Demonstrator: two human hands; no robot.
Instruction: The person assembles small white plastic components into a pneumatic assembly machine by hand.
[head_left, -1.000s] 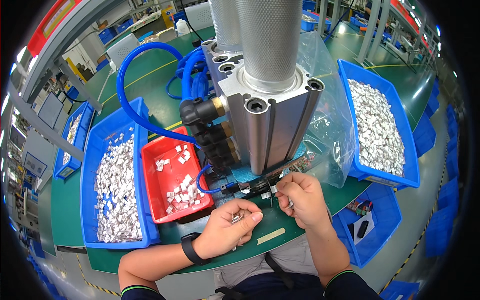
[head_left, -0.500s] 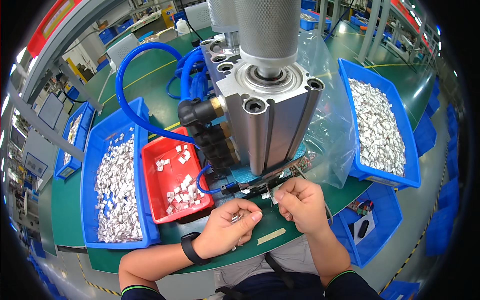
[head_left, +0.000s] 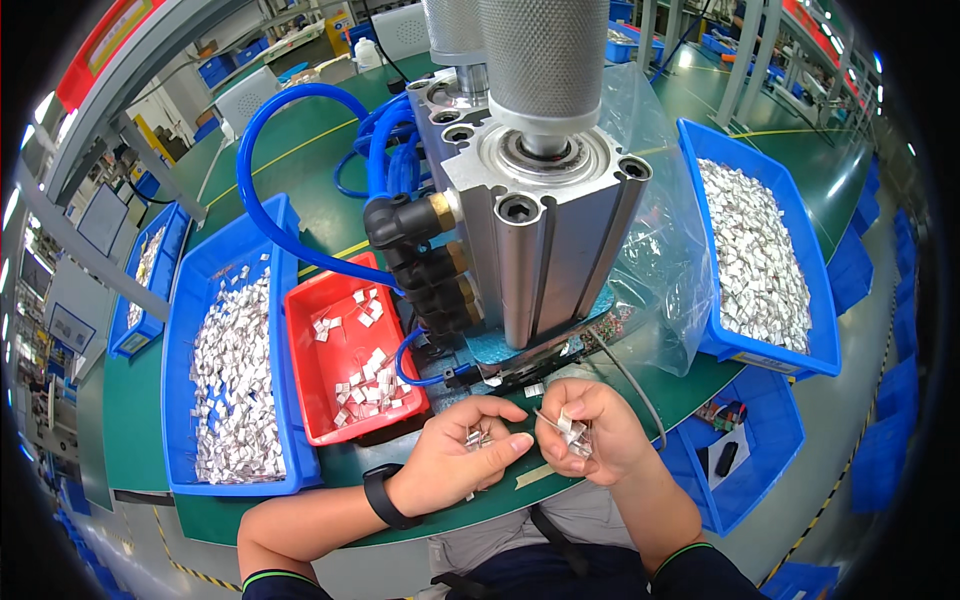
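Note:
My left hand is curled over the bench's near edge, its fingers closed on several small white-and-silver parts with thin wire leads. Close beside it, my right hand is turned partly palm up. Its fingers hold a small cluster of the same white parts, with thin leads sticking out. The two hands' fingertips nearly meet. Just beyond them stands a metal pneumatic press, and one loose white part lies by its base. The inner side of my left palm is mostly hidden.
Left of the press are a red tray with a few white parts and a blue bin full of them. Another full blue bin stands right. Blue air hoses loop leftward. Clear plastic lies behind; tape sticks nearby.
My right hand has come down from the press's lower edge and turned, exposing the cluster of white parts in it. My left hand has hardly moved.

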